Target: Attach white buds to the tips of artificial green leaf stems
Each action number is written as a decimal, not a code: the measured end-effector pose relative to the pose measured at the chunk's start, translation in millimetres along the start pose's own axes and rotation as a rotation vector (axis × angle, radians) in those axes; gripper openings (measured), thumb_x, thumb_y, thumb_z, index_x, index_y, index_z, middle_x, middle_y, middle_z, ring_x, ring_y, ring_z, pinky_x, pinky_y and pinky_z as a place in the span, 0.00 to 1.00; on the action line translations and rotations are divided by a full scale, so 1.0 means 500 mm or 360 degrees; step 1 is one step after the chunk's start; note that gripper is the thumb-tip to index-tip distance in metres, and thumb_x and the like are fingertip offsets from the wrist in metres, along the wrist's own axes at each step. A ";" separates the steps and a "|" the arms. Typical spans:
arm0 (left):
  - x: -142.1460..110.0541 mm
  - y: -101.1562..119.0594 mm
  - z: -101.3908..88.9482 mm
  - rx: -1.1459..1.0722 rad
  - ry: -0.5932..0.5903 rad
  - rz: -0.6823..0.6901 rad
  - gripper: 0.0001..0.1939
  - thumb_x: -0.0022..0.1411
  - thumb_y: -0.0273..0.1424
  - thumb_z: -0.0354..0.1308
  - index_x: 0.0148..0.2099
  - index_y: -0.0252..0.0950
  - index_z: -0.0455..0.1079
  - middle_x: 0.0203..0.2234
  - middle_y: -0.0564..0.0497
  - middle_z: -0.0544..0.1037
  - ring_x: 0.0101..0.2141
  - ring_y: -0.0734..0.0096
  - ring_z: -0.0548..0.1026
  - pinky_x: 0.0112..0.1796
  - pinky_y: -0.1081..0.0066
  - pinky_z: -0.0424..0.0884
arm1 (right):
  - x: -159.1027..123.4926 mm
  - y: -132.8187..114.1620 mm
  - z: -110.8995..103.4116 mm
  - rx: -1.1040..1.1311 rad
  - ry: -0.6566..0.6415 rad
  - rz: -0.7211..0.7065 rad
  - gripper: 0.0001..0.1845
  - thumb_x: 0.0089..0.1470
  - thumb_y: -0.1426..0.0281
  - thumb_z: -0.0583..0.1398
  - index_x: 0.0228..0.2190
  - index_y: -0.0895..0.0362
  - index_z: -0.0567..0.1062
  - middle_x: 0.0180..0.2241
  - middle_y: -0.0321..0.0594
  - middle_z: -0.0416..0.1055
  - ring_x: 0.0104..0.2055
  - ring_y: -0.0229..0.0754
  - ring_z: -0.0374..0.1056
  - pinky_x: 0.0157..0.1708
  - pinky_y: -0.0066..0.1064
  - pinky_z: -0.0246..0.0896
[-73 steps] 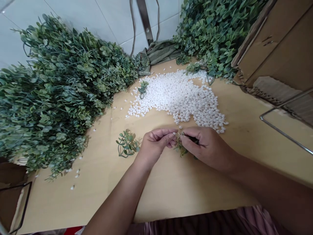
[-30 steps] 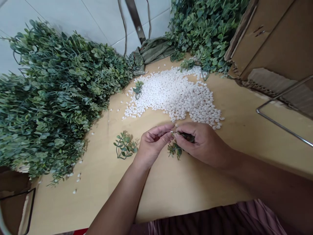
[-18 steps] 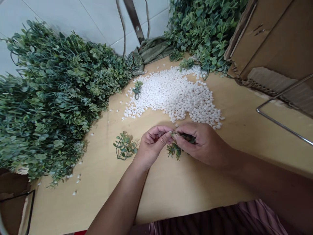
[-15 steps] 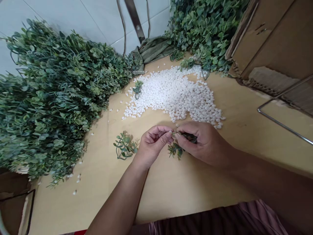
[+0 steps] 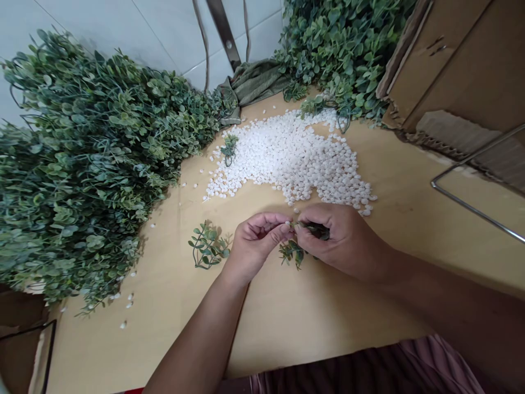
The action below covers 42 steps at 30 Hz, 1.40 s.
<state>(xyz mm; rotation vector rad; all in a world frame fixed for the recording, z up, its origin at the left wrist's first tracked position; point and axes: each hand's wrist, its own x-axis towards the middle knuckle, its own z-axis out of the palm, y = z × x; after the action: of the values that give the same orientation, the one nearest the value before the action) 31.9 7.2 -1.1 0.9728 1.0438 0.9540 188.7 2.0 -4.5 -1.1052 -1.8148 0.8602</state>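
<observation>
- Left hand (image 5: 262, 241) pinching a tiny white piece (image 5: 288, 223), mostly hidden!
- Right hand (image 5: 340, 235) gripping a green, leafy, plastic-looking sprig (image 5: 292, 254), near centre!
- Far side: small, round white beads (image 5: 279, 156) heaped across the flat tan table (image 5: 270, 328)!

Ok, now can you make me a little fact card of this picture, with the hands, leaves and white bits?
Left hand: pinching something tiny, too small to make out
Right hand: holding a green sprig
White bits: spread beyond the hands
Loose sprig: on the table, left of the left hand
Leafy heaps: left side and back right
</observation>
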 end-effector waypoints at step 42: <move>0.000 0.001 0.003 0.0014 0.0017 -0.0024 0.09 0.42 0.30 0.68 0.28 0.33 0.75 0.19 0.54 0.77 0.21 0.80 0.72 0.28 0.78 0.70 | 0.001 -0.003 0.000 -0.0109 -0.0010 0.0067 0.12 0.43 0.74 0.52 0.15 0.56 0.54 0.15 0.30 0.49 0.19 0.31 0.49 0.19 0.24 0.43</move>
<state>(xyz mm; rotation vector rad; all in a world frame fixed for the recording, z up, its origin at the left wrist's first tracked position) 33.2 7.1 -0.4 0.9667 1.0638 0.9439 187.7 1.9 -3.0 -1.1890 -1.8444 0.8321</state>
